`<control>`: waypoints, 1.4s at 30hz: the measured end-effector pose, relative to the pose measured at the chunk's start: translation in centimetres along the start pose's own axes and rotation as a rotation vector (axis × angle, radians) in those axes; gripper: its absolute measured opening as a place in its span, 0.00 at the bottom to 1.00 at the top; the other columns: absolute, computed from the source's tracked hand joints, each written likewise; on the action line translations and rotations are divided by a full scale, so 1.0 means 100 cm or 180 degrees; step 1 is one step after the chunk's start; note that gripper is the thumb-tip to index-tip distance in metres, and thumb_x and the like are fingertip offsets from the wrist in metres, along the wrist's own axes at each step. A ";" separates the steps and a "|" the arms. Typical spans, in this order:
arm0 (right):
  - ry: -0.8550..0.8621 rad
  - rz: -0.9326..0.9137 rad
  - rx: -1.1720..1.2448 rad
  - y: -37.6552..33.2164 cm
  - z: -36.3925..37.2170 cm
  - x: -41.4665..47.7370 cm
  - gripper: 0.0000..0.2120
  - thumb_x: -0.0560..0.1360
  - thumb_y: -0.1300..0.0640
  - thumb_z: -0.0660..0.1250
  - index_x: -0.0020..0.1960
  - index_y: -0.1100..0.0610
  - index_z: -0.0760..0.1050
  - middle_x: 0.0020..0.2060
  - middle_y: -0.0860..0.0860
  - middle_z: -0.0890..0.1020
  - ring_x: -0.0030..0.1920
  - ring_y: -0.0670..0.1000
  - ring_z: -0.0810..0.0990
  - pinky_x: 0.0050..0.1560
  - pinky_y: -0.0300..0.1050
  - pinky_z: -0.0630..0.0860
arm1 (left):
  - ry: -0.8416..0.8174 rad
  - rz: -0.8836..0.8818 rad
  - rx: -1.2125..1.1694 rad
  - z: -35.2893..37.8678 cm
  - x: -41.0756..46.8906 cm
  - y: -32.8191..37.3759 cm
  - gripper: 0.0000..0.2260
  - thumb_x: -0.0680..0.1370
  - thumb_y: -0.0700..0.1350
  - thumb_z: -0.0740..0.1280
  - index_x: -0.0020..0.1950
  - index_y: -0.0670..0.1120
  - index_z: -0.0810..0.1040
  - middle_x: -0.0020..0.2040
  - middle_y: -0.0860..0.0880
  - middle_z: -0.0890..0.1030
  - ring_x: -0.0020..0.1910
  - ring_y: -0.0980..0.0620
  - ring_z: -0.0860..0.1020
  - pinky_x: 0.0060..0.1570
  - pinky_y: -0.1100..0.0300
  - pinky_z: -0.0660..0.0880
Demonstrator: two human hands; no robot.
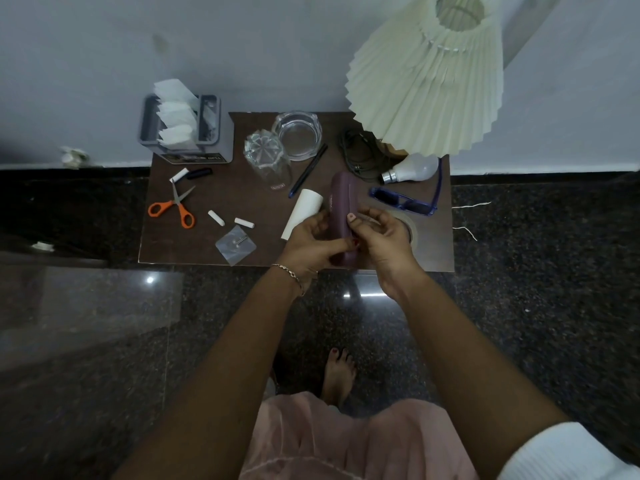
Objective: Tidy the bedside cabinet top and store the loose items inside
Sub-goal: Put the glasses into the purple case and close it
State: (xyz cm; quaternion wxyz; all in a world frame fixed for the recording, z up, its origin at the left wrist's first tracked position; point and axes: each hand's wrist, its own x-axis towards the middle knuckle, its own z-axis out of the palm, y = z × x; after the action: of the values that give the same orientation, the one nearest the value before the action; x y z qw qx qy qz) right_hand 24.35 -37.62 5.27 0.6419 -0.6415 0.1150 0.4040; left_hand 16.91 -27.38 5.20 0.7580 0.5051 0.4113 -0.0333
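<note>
Gripping a purple case (341, 202) with both hands, over the front part of the desk (194, 251). Left hand (310, 242) curled round the near end from the left, right hand (382, 237) pinching the right side with the thumb laid on top. Pointing away toward the wall, far end near a black cable (358, 154); cannot tell whether resting on the wood or lifted.

Just left of the case, a white paper tube (303, 213), lying flat. Beyond it, a pen (308, 169) set at a slant, a drinking glass (268, 161) on its side and a glass ashtray (298, 135), the last two touching.

At the back left corner, a grey tissue box (183, 133). In front of it, orange scissors (175, 207), slightly open. Near the scissors, two short white sticks (216, 218), and a clear plastic packet (235, 244) close to the front edge.

To the right, blue glasses (405, 202) unfolded, a light bulb (412, 169) on its side behind them, and a pleated lamp shade (426, 81) above the back right corner. Partly hidden under the right hand, a roll of tape (414, 226).
</note>
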 end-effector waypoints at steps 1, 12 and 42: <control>-0.0043 0.0018 -0.0022 -0.001 0.000 0.000 0.18 0.74 0.59 0.71 0.62 0.59 0.74 0.54 0.57 0.83 0.55 0.57 0.82 0.58 0.59 0.78 | -0.0075 0.0024 -0.0015 -0.001 -0.002 0.001 0.23 0.67 0.33 0.75 0.61 0.42 0.77 0.52 0.49 0.83 0.53 0.50 0.81 0.53 0.46 0.79; -0.0005 -0.0310 -0.0192 -0.016 -0.004 0.000 0.08 0.80 0.62 0.59 0.50 0.52 0.74 0.40 0.49 0.82 0.39 0.47 0.80 0.42 0.44 0.77 | 0.0179 -0.0200 -0.0658 -0.001 -0.004 0.012 0.03 0.76 0.44 0.68 0.48 0.48 0.75 0.46 0.49 0.81 0.43 0.55 0.81 0.36 0.61 0.79; -0.0810 -0.2267 -0.4966 -0.040 -0.006 -0.005 0.13 0.79 0.48 0.59 0.45 0.58 0.72 0.39 0.53 0.76 0.36 0.52 0.74 0.36 0.48 0.71 | 0.0835 -0.0349 -0.0717 0.016 -0.016 0.029 0.12 0.72 0.51 0.73 0.47 0.44 0.78 0.38 0.49 0.81 0.29 0.60 0.79 0.26 0.68 0.75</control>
State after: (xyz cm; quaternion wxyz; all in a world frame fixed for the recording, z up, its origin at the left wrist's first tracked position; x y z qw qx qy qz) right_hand 26.85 -37.75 8.44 0.1147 -0.8463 -0.4754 0.2111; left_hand 18.17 -27.81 8.64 0.7467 0.3939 0.5346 0.0378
